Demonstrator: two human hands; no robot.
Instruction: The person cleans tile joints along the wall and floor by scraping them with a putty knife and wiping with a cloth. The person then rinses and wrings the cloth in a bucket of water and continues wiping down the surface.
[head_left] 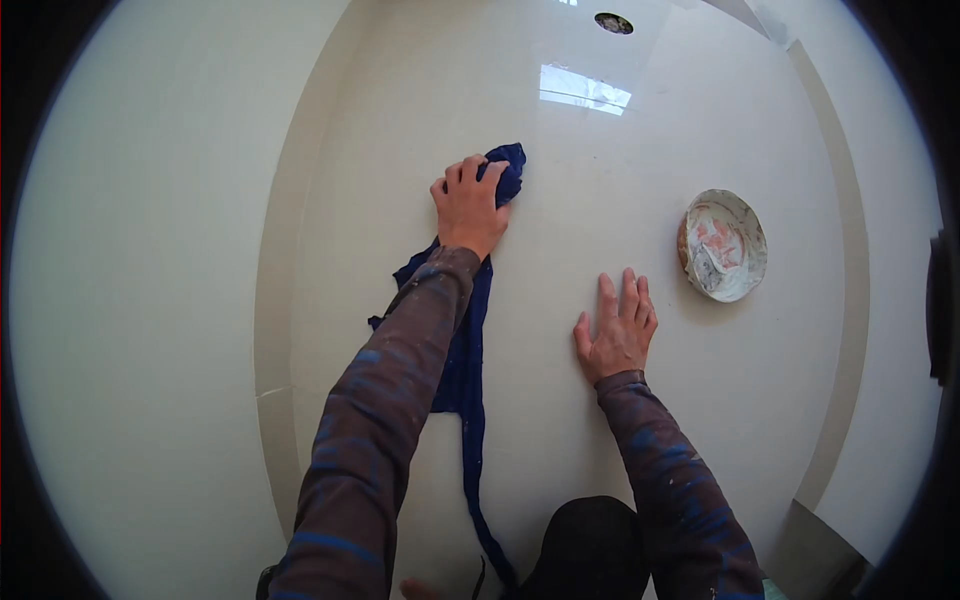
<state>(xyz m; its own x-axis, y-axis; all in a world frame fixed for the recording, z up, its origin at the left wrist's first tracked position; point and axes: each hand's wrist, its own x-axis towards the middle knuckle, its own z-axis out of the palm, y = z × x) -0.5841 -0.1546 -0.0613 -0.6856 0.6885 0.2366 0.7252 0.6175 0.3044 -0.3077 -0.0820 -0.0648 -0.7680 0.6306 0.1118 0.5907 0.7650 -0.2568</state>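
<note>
My left hand is closed over a bunched part of a dark blue cloth and presses it against the pale, glossy tiled floor. The rest of the cloth trails back under my left forearm, with a long strip running down toward my knee. Flat on the floor rests my right hand, fingers spread and holding nothing. Up and to the right of it stands a round bowl, its inside smeared with white paste and reddish patches.
A round hole opens in the floor at the far end. Beige skirting runs along the white wall at left, with another strip at right. My dark-clad knee is at the bottom. Window light reflects off the tiles.
</note>
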